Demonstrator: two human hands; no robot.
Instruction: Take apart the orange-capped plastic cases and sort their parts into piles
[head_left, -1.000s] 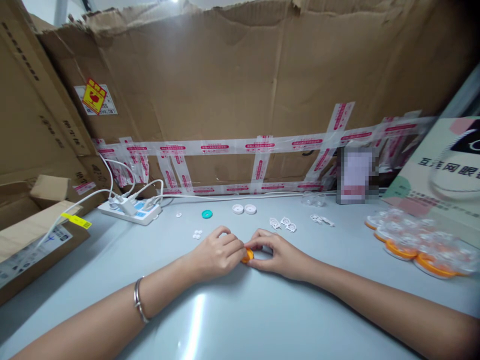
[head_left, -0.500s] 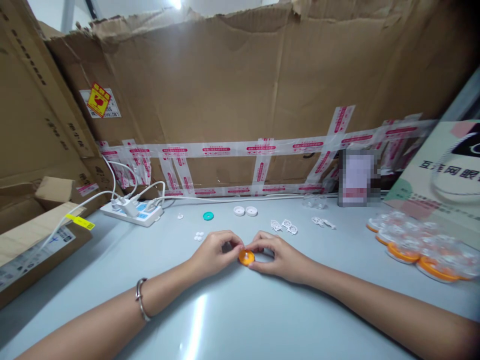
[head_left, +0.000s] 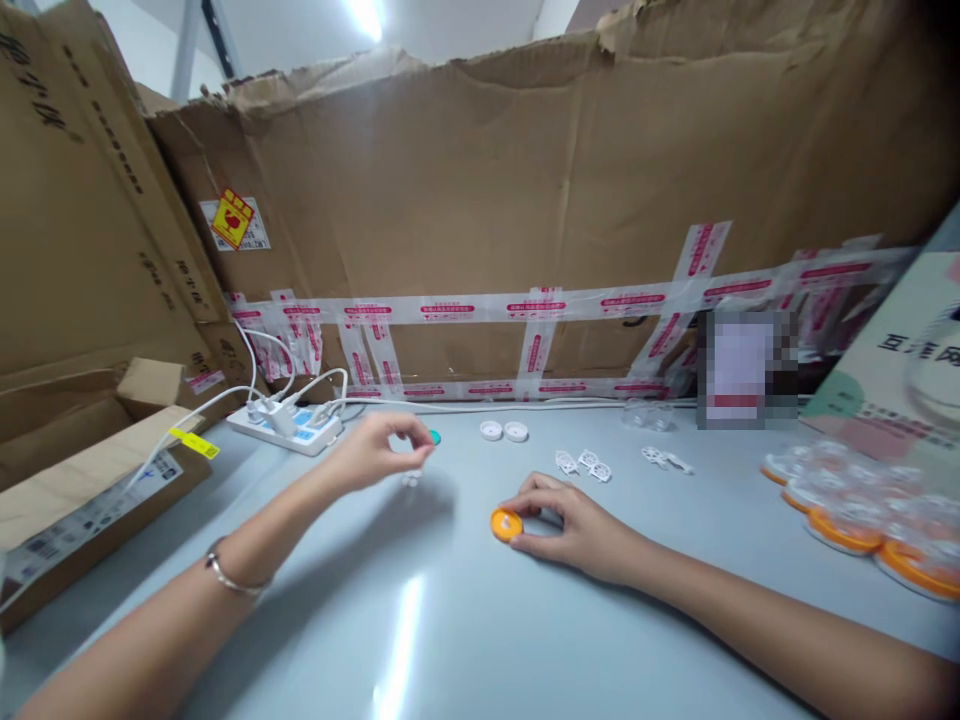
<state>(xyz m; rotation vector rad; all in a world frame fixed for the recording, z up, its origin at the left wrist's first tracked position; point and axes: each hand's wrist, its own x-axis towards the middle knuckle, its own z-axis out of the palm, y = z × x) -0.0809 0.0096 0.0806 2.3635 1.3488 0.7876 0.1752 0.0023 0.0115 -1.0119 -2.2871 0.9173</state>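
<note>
My right hand grips a round orange plastic cap by its right rim, between thumb and fingers. A small whitish piece stands at the middle of this cap. My left hand is raised over the table, thumb and forefinger tips together in a pinch. What lies between those tips, if anything, is too small to make out. Just beyond the fingertips shows part of a teal disc. Several small white pieces lie below the left hand, partly covered by it.
Two white round caps, white spoked parts and more white pieces lie farther back. Clear-topped orange pieces cluster at right. A power strip with cables and an open carton stand left. Cardboard walls the back.
My left hand has left the orange cap and moved left and away from me, up to the teal disc. My right hand keeps the cap. The view has shifted slightly.
</note>
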